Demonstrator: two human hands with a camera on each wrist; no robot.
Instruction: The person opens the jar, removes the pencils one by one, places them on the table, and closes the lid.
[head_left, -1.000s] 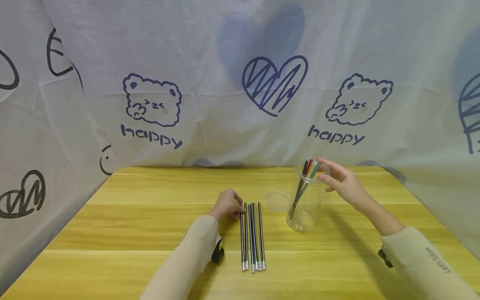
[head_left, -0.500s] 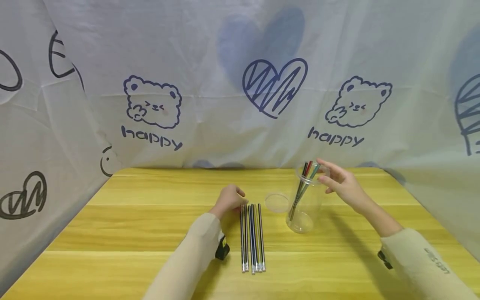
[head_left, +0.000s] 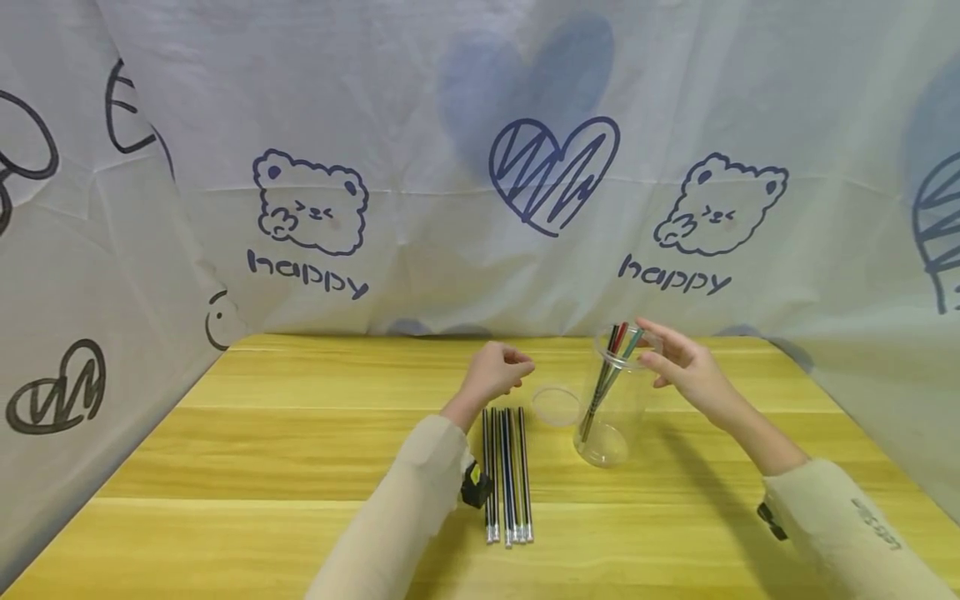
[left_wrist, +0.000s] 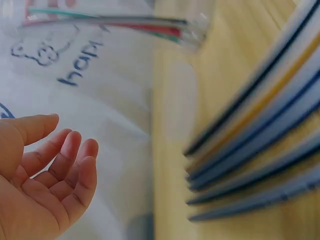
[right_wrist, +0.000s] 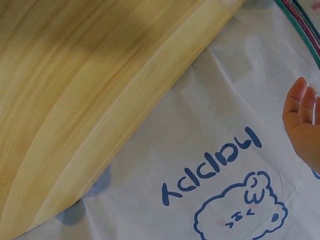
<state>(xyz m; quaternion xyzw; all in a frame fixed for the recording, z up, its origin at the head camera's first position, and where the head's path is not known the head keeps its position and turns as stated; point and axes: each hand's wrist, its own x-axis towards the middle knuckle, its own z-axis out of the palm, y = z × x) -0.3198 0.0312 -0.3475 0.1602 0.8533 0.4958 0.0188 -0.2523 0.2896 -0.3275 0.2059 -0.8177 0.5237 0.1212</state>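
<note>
My left hand [head_left: 497,371] is raised behind the far ends of a row of dark pencils [head_left: 507,483]. Its fingers are loosely bent, and the left wrist view shows nothing between the fingers and thumb. Several pencils lie side by side on the table, metal-banded ends toward me; one has a yellow-orange stripe. To the right, a tall clear plastic jar [head_left: 633,408] stands upright, with black, red and teal pencils [head_left: 617,343] leaning inside. My right hand [head_left: 697,379] holds the jar at its rim, thumb in front and fingers behind. Only part of that hand shows in the right wrist view.
A round clear lid [head_left: 557,406] lies flat on the wooden table [head_left: 262,467] between the pencil row and the jar. Behind the table's far edge hangs a white cloth [head_left: 435,250] printed with bears, hearts and "happy".
My left hand has left the far tips of the pencil row and moved up and right, toward the jar. My right hand and the jar have stayed in place.
</note>
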